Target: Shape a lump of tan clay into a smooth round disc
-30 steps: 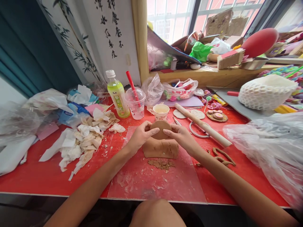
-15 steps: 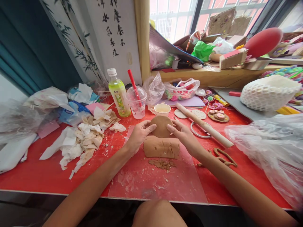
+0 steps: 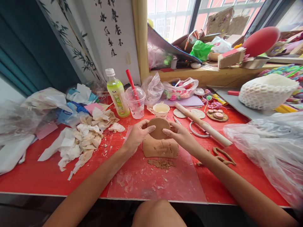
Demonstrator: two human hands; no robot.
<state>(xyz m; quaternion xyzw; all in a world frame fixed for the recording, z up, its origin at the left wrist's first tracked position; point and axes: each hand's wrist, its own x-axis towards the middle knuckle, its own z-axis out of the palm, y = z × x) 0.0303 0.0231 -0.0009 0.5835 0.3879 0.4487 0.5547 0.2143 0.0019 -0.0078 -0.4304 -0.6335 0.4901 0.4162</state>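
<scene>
Between my two hands a round, flat brown clay disc (image 3: 159, 128) is held up by its edges, tilted so its face is toward me. My left hand (image 3: 140, 133) pinches its left edge, thumb on the near face. The right edge is gripped by my right hand (image 3: 176, 132) in the same way; the fingers behind the disc are partly hidden. Just below it, a thick brown clay block (image 3: 161, 148) with cracks in its top lies on a clear plastic sheet (image 3: 153, 186). Clay crumbs (image 3: 161, 163) are scattered in front of the block.
Behind the disc stand a paper cup (image 3: 161, 109), a plastic cup (image 3: 134, 104) with a red straw and a green drink bottle (image 3: 117, 97). A rolling pin (image 3: 203, 124), a ring (image 3: 197, 134) and clay strips (image 3: 223, 156) lie right. Crumpled tissues (image 3: 82, 138) are piled left.
Both hands have lowered the clay disc slightly and tilted it a little. The whole view has shifted slightly. My grip on the disc stays.
</scene>
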